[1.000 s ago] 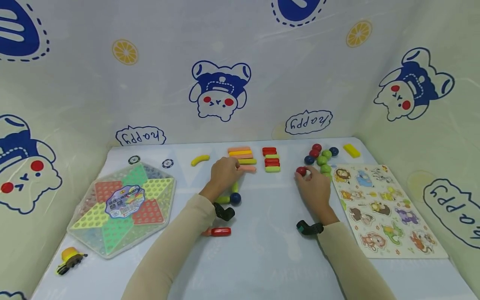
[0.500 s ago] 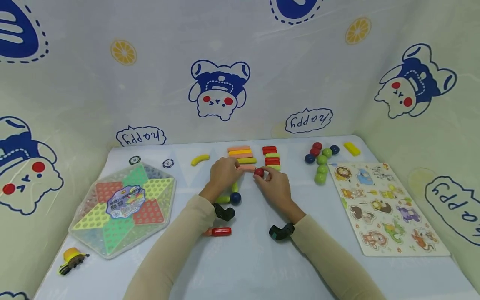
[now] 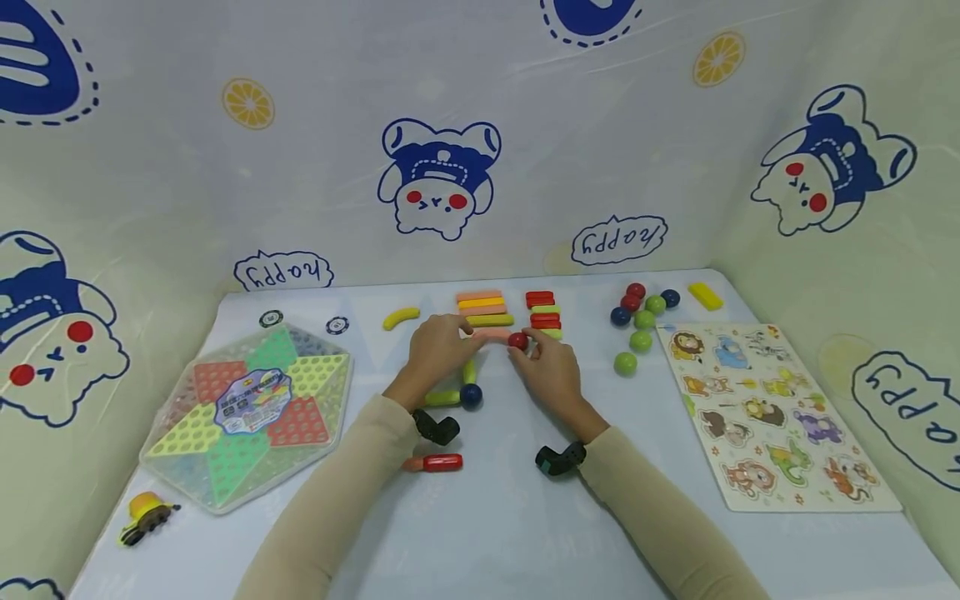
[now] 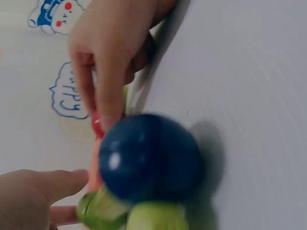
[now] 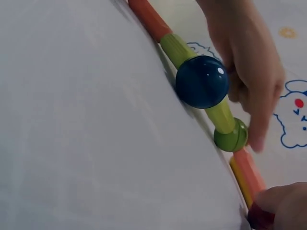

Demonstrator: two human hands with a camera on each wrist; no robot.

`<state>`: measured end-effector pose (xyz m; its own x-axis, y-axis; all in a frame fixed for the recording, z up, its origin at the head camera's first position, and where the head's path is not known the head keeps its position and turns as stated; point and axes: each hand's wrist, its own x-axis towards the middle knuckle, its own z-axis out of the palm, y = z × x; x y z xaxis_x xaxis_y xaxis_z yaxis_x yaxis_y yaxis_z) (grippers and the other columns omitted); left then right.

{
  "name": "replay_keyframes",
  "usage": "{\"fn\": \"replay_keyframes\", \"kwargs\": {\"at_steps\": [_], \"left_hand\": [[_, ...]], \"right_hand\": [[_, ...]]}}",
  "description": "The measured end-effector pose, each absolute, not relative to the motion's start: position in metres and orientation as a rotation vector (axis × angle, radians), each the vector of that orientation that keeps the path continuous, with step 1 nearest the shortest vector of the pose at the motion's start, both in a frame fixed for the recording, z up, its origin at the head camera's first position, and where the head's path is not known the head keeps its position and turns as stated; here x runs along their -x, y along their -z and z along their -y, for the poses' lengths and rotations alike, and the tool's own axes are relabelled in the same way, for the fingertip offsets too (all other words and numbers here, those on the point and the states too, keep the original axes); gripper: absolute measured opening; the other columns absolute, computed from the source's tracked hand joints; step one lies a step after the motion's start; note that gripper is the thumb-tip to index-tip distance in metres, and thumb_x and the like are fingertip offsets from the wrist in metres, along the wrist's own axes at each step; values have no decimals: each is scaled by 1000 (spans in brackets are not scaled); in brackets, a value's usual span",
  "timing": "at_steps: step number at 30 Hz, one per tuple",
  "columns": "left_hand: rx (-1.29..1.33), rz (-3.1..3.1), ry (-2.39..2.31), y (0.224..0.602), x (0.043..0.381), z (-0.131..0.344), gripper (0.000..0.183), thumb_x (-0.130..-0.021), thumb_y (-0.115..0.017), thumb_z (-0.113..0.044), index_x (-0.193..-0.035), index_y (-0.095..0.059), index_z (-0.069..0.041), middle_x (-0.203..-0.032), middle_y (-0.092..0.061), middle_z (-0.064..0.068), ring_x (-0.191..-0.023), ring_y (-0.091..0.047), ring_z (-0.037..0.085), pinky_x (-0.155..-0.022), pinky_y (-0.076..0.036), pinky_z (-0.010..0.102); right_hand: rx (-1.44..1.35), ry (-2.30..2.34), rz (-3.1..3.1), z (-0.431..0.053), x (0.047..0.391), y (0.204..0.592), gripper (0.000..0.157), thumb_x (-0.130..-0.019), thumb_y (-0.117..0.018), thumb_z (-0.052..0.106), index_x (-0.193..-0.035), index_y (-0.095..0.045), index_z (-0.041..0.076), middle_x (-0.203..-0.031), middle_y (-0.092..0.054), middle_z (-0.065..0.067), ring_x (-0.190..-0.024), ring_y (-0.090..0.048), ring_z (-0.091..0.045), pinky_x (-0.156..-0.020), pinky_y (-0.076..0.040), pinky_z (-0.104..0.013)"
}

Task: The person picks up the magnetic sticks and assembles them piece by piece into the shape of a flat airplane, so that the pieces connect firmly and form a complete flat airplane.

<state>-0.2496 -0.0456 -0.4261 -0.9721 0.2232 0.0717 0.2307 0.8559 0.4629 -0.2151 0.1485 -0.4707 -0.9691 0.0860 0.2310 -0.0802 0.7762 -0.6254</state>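
My right hand [image 3: 546,373] pinches a red ball [image 3: 517,340] between thumb and fingers. The ball sits against the right end of a pink stick [image 3: 492,334]. My left hand [image 3: 438,354] is at that stick's other end, thumb and index finger apart. In the right wrist view, its index finger points down beside a green ball [image 5: 231,138] that joins the pink stick to a yellow-green stick [image 5: 220,116]. That stick runs to a dark blue ball [image 3: 471,396], from which another yellow-green stick [image 3: 442,399] leads left. The left hand covers the green ball in the head view.
Behind the hands lie stacked orange and yellow sticks [image 3: 482,302] and short red and green sticks [image 3: 540,298]. Loose balls [image 3: 644,319] and an animal picture board [image 3: 772,417] are at right. A hexagonal game board [image 3: 247,417] is at left; a red stick [image 3: 442,462] lies nearer.
My right hand has carried the red ball left to the pink stick's end. My left hand has drawn slightly back from the stick. Two loose green balls have rolled nearer.
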Motion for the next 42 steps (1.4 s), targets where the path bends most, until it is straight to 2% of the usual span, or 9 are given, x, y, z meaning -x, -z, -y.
{"fn": "replay_keyframes", "kwargs": {"at_steps": [5, 12, 17, 20, 27, 31, 35, 39, 42], "left_hand": [[385, 3037, 775, 426, 244, 53, 41, -81, -68, -48, -104, -71, -14, -60, -55, -2, -59, -49, 17, -51, -37, 29], [420, 3038, 802, 426, 240, 49, 42, -81, -69, -45, -109, -70, -14, -69, -59, -6, -60, -49, 15, -51, -37, 28], [395, 3003, 826, 423, 236, 50, 39, -81, -70, -42, -108, -70, -14, -52, -46, -3, -50, -43, 15, -46, -31, 27], [402, 2981, 839, 423, 235, 51, 38, -81, -70, -41, -107, -71, -13, -48, -41, -2, -47, -40, 14, -45, -28, 26], [410, 2987, 799, 419, 236, 47, 38, -82, -70, -41, -110, -69, -16, -53, -49, -3, -52, -45, 15, -48, -34, 28], [528, 2985, 761, 412, 240, 37, 35, -84, -68, -39, -111, -69, -17, -54, -48, -1, -51, -45, 17, -48, -34, 28], [683, 2968, 742, 408, 248, 24, 31, -84, -69, -36, -111, -71, -19, -70, -61, -5, -58, -50, 14, -53, -38, 25], [833, 2976, 687, 409, 258, 11, 30, -83, -70, -36, -109, -71, -21, -102, -67, -8, -86, -58, 10, -75, -47, 26], [891, 3000, 643, 409, 263, 4, 31, -82, -71, -35, -110, -71, -21, -105, -67, -8, -96, -56, 10, -84, -46, 29]], "right_hand": [[-48, -977, 2723, -160, 209, 470, 53, -83, -69, 41, -127, -59, 15, -55, -47, 0, -48, -44, -17, -44, -34, -29], [-190, -1050, 2694, -191, 198, 474, 44, -85, -69, 36, -125, -61, 21, -53, -44, 1, -48, -41, -16, -44, -32, -28], [-356, -1116, 2685, -205, 198, 474, 36, -85, -68, 35, -120, -64, 26, -55, -44, 2, -50, -43, -15, -45, -34, -26], [-405, -1138, 2673, -209, 200, 471, 34, -86, -68, 34, -118, -65, 27, -55, -45, 1, -51, -43, -16, -45, -34, -27], [-253, -1135, 2621, -219, 207, 472, 30, -87, -66, 35, -114, -67, 23, -55, -45, 0, -51, -43, -16, -46, -33, -28], [-140, -1083, 2598, -223, 213, 471, 31, -88, -64, 34, -116, -66, 20, -54, -45, -1, -50, -43, -17, -46, -33, -29], [-95, -1016, 2635, -223, 217, 471, 34, -88, -65, 34, -119, -65, 19, -55, -46, -2, -50, -43, -19, -47, -34, -30], [-78, -946, 2671, -221, 221, 474, 35, -88, -65, 34, -119, -64, 19, -55, -46, -2, -49, -43, -19, -46, -33, -31], [-73, -926, 2688, -220, 223, 475, 36, -88, -64, 35, -120, -64, 18, -55, -46, -2, -49, -42, -19, -46, -33, -31]]}}
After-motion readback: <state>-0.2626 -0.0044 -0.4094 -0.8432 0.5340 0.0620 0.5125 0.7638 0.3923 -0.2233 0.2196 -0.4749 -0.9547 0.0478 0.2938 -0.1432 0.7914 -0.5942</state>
